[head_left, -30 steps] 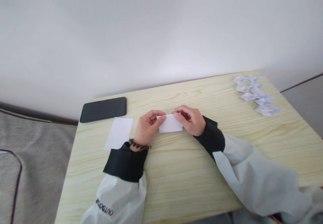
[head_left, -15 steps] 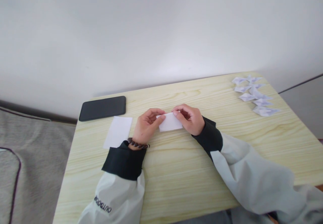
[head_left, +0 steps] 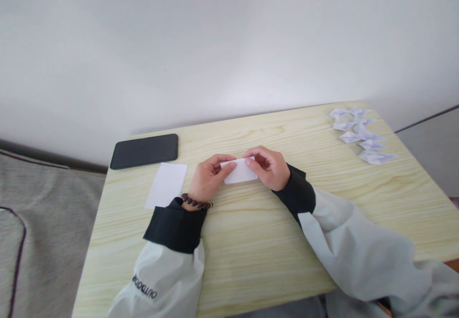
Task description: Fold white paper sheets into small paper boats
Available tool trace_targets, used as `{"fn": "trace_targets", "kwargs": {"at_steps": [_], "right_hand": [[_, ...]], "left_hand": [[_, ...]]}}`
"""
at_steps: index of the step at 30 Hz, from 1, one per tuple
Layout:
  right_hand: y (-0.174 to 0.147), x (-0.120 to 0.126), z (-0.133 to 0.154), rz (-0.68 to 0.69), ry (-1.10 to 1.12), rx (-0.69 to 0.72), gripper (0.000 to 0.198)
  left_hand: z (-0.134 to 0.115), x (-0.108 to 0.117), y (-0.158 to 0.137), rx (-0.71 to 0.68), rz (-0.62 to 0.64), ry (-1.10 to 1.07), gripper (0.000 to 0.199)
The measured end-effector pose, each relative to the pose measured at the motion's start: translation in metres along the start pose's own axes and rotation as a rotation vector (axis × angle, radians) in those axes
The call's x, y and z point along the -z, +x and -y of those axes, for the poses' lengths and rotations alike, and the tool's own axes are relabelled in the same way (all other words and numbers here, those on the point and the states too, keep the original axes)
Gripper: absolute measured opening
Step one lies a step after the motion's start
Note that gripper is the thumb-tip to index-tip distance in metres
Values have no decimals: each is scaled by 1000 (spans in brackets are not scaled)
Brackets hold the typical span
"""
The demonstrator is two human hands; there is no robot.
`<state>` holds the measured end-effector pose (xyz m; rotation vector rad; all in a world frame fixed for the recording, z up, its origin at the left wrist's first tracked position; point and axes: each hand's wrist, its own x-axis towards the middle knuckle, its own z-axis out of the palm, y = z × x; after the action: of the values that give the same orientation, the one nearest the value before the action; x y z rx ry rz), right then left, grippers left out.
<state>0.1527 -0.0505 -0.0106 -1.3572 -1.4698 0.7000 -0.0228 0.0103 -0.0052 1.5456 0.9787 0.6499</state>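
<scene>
- Fabric (head_left: 53,222), grey with dark purple lines, fills the far left, beside the table.
- Table (head_left: 244,251), pale with wood grain, bears the phone, the loose sheet and the folded paper shapes; its far edge runs along the white wall (head_left: 229,45).
- Phone (head_left: 144,151), black, lies flat near the table's far left corner.
- Loose sheet (head_left: 165,184), white, lies just nearer than the phone, its near right corner hidden behind the left cuff.
- Left sleeve (head_left: 161,275), pale grey with a black cuff and the print "OUTDOOR", encloses the forearm; a dark bead bracelet (head_left: 195,202) circles the wrist.
- Left hand (head_left: 207,178) pinches the left end of the small white paper, thumb on the face toward the wearer.
- Small white paper (head_left: 241,171) spans the two hands above the table's middle; whether it touches the tabletop, I cannot tell.
- Right hand (head_left: 271,169) grips the paper's right end between thumb and fingers.
- Right sleeve (head_left: 351,232), also pale grey and black-cuffed, crosses the near right side.
- Folded paper shapes (head_left: 375,157), white and pointed, cluster close together at the far right corner.
</scene>
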Motion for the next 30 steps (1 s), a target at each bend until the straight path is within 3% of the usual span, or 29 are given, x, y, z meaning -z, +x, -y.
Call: {"fn": "trace_targets", "kwargs": {"at_steps": [30], "right_hand": [[0, 0, -1, 21, -7, 5, 15]], "left_hand": [[2, -1, 0, 5, 11, -19, 34]]}}
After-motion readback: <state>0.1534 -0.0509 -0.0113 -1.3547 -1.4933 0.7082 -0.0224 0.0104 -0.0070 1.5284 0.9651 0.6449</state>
